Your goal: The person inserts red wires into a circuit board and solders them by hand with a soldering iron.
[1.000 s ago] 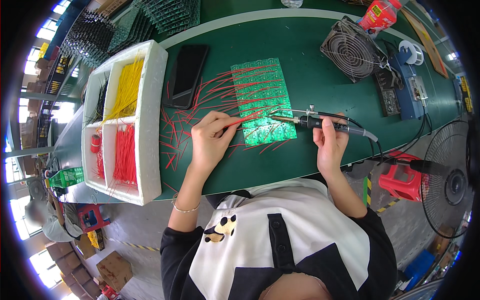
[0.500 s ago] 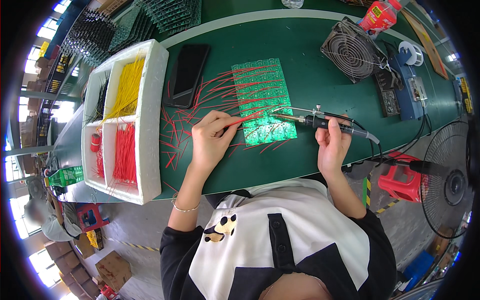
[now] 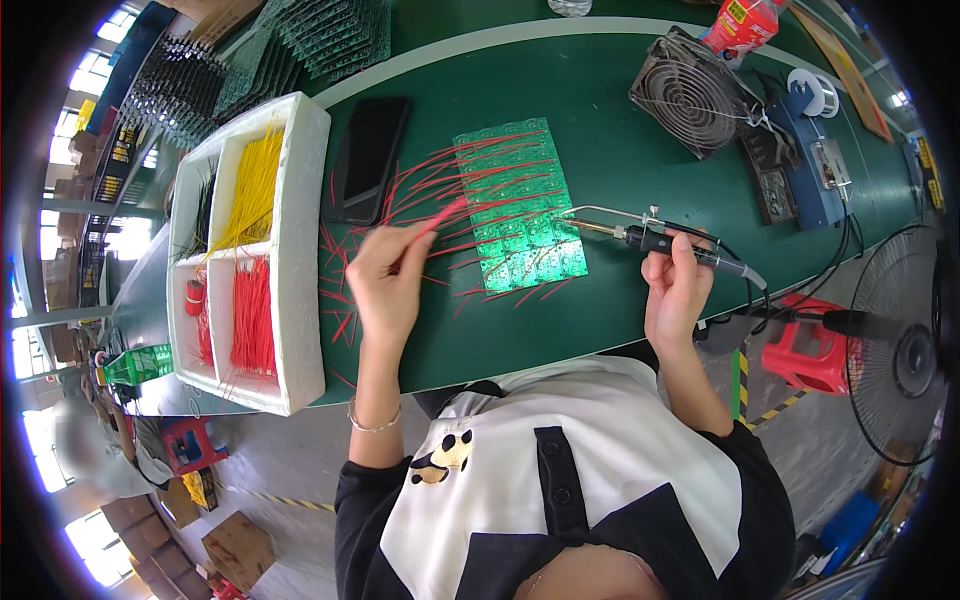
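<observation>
On the green counter [image 3: 470, 345], we see a green circuit board [image 3: 543, 241] lying flat, between the white foam box [image 3: 308, 250] and the metal-grilled fan [image 3: 690, 102]. Our left hand [image 3: 388, 285], just left of the board, has thumb and fingers pinched together on a few red wires [image 3: 447, 213], blurred at their ends. Our right hand [image 3: 678, 290] is clamped around the handle of a soldering iron [image 3: 655, 242], its tip over the board's right edge; we cannot tell whether it touches. More red strands [image 3: 420, 182] stretch across the board and lie on the counter to its left. Beyond our left hand, we see a black phone [image 3: 368, 155] near the box.
</observation>
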Action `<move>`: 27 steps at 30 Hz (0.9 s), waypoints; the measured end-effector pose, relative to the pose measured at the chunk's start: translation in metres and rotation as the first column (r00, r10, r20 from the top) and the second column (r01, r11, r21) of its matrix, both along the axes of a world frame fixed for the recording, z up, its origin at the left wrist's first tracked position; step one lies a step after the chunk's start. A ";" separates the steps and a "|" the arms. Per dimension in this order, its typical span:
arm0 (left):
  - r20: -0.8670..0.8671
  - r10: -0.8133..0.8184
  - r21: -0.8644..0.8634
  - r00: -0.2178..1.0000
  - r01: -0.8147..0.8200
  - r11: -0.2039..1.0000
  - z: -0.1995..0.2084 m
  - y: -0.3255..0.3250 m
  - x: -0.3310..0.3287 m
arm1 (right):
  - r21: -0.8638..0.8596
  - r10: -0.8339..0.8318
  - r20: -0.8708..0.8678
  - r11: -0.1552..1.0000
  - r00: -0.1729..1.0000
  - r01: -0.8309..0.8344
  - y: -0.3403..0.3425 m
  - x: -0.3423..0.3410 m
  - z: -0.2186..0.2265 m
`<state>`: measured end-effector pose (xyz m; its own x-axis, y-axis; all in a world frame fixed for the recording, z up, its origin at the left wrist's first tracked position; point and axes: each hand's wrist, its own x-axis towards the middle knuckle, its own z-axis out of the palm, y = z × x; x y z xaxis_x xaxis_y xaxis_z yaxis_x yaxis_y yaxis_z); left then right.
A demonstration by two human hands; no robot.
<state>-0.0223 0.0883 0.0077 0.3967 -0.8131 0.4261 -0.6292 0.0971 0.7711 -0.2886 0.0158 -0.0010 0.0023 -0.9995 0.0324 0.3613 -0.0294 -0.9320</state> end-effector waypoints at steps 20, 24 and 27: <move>-0.868 -0.270 -0.145 0.416 0.308 0.940 0.024 -0.009 -0.030 | -0.030 -0.012 0.033 0.999 0.999 0.013 -0.005 -0.003 -0.001; -0.874 -0.231 -0.116 0.427 0.279 0.953 0.024 -0.011 -0.037 | -0.035 -0.007 0.032 0.999 0.999 0.008 -0.006 -0.005 -0.002; -0.876 -0.236 -0.125 0.420 0.275 0.953 0.023 -0.009 -0.038 | -0.041 0.000 0.048 0.999 0.999 0.002 -0.006 -0.004 -0.001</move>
<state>-0.0604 0.0794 0.0307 0.3116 -0.9490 -0.0478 0.4294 0.0958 0.8980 -0.2925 0.0099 -0.0023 -0.0016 -0.9973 0.0738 0.4053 -0.0681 -0.9116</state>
